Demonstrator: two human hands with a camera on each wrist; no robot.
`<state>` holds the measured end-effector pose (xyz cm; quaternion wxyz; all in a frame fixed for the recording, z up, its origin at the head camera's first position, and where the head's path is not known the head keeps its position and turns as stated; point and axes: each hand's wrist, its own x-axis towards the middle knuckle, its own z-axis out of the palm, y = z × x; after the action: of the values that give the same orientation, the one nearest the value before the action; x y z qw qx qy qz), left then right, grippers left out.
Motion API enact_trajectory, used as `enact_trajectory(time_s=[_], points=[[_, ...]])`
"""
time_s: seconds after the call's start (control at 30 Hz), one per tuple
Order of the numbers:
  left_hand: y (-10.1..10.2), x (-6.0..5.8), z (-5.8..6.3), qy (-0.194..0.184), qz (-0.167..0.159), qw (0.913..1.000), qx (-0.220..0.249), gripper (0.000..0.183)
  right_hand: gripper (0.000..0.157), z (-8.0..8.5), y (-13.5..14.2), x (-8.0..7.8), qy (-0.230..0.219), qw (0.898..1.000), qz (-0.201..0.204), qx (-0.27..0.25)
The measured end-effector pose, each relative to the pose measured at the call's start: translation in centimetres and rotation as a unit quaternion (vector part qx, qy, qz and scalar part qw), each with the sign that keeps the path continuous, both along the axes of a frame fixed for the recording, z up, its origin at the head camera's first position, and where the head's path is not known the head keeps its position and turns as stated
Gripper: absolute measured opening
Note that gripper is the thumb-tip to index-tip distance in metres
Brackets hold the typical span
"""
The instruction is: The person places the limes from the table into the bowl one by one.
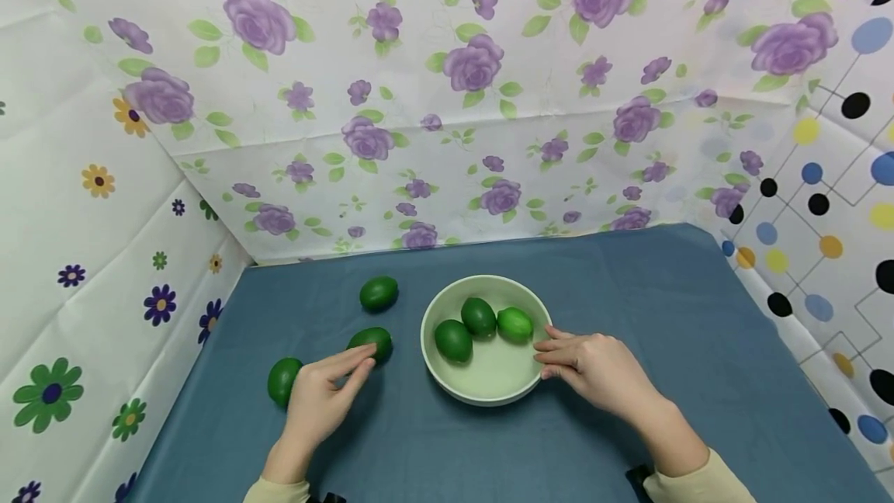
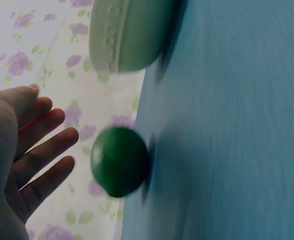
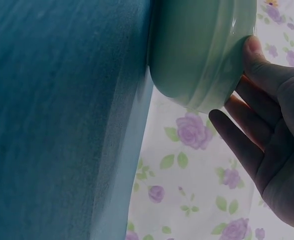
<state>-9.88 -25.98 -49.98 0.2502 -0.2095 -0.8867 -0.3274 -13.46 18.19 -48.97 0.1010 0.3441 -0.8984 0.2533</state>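
My left hand (image 1: 321, 398) reaches over a dark green lime (image 1: 372, 343), its fingertips overlapping the fruit from above. In the left wrist view the fingers are loosely straight, with a gap between them and the lime (image 2: 120, 161). At the right side of the pale green bowl (image 1: 489, 400), my right hand (image 1: 597, 371) holds the rim. The right wrist view has the thumb on the bowl's outer wall (image 3: 196, 55), with some fingers partly hidden behind the rim. Inside the bowl lie two dark limes (image 1: 453, 341) and a brighter green lime (image 1: 515, 324).
Another dark lime (image 1: 379, 294) lies farther back, left of the bowl. One more lime (image 1: 283, 381) sits beside my left hand, partly covered by it. A blue cloth (image 1: 628, 278) covers the table, and flowered sheets (image 1: 433, 99) stand behind and to the sides.
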Motion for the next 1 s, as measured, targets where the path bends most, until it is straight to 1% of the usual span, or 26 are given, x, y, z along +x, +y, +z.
enact_trajectory(time_s=[0.1,0.23,0.4,0.5,0.6,0.7,0.8,0.9,1.0], points=[[-1.4,0.7,0.1,0.018,0.032,0.9992,0.015,0.016,0.032,0.0,-0.1,0.1,-0.001,1.0,-0.001,-0.004],[-3.4,1.5,0.1,0.012,0.068,0.9973,0.022,0.011,0.031,0.0,-0.1,0.1,-0.002,1.0,-0.002,-0.006],[-5.2,2.2,0.1,0.013,0.114,0.9934,0.01,0.008,0.03,0.1,-0.2,0.1,-0.005,1.0,-0.003,-0.008],[-5.8,2.5,0.1,0.016,0.137,0.9904,-0.004,0.014,0.029,0.1,-0.2,0.1,-0.009,1.0,-0.002,-0.01],[-6.2,2.7,0.1,0.011,0.152,0.9882,-0.016,0.029,0.028,0.1,-0.1,0.1,-0.015,1.0,-0.001,-0.014],[-6.5,3.0,0.2,-0.005,0.169,0.9853,-0.027,0.04,0.028,0.0,-0.1,0.0,-0.02,1.0,-0.001,-0.017],[-6.8,3.2,0.3,-0.029,0.186,0.9815,-0.033,0.046,0.028,0.0,-0.1,0.0,-0.022,1.0,-0.001,-0.019],[-7.2,3.2,0.3,-0.064,0.201,0.9765,-0.045,0.05,0.028,0.1,-0.1,0.1,-0.025,0.999,-0.003,-0.022],[-7.6,3.2,0.2,-0.11,0.214,0.9681,-0.067,0.059,0.028,0.2,-0.1,0.1,-0.03,0.999,-0.005,-0.022]])
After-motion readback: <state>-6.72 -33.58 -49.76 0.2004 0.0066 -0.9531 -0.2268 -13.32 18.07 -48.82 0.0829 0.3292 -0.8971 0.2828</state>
